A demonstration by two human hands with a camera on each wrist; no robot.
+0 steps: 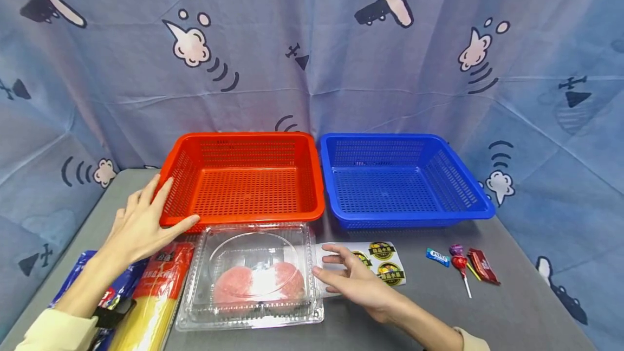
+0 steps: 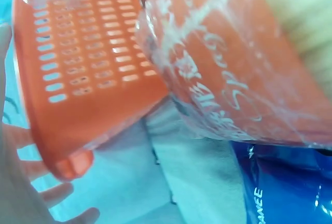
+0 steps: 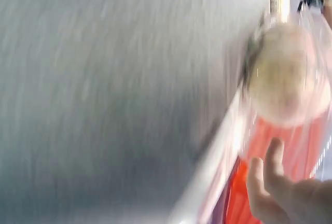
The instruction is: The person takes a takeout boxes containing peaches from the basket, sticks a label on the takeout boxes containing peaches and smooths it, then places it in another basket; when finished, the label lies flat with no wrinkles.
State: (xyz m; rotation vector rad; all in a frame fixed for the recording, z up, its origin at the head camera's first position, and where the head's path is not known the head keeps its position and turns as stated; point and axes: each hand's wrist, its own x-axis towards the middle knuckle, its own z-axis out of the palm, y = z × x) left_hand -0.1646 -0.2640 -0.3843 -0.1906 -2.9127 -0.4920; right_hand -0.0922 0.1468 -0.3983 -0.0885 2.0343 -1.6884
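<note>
- Hands first: from where I'm watching, the left hand (image 1: 141,221) is spread flat with straight fingers, just beside the near left corner of the red basket (image 1: 244,177), thumb at its rim, gripping nothing.
- Right hand (image 1: 358,280) lies low over the grey table (image 1: 512,307), fingers loosely stretched toward the right edge of the clear clamshell box (image 1: 251,275); can't tell if they touch it.
- That box sits near the middle, in front of the red basket, with something pink inside.
- Blue basket (image 1: 404,177) is far right, candies (image 1: 460,264) near right, noodle packs (image 1: 156,291) near left.
</note>
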